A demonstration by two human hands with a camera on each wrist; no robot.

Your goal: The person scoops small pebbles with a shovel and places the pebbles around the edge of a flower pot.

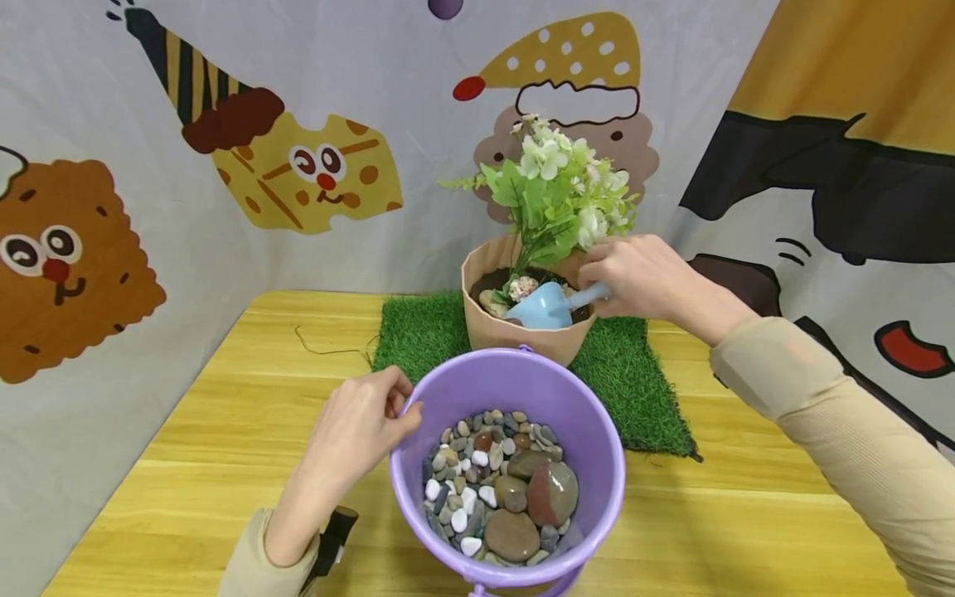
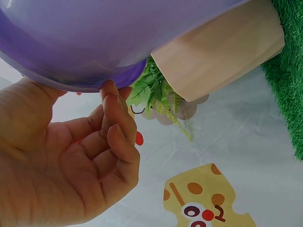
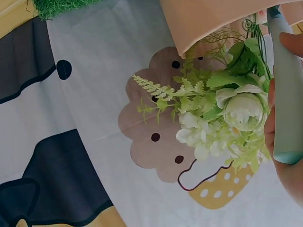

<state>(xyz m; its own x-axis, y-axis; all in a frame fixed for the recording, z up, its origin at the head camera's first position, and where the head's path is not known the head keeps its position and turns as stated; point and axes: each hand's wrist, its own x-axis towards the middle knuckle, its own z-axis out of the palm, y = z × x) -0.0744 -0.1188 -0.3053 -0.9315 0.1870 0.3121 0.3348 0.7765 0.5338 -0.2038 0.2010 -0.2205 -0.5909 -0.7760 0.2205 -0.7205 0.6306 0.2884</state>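
My right hand [image 1: 642,278] grips the handle of a light blue scoop [image 1: 543,307], whose blade dips into a peach flower pot [image 1: 488,332]. Dark soil, a few stones and white flowers [image 1: 548,157] with green leaves fill that pot. In the right wrist view the scoop's handle [image 3: 289,94] lies in the fingers. With thumb and fingers, my left hand [image 1: 358,427] pinches the near-left rim of a purple bucket [image 1: 507,365]. Inside the bucket lie many small pebbles [image 1: 458,521] and several larger wet stones [image 1: 512,535].
The pot stands on a green turf mat [image 1: 649,398] on a wooden table [image 1: 246,414]. A thin dark wire [image 1: 328,351] lies left of the mat. Behind hangs a white cloth [image 1: 373,66] printed with cartoon figures. The bucket's handle hangs at the front.
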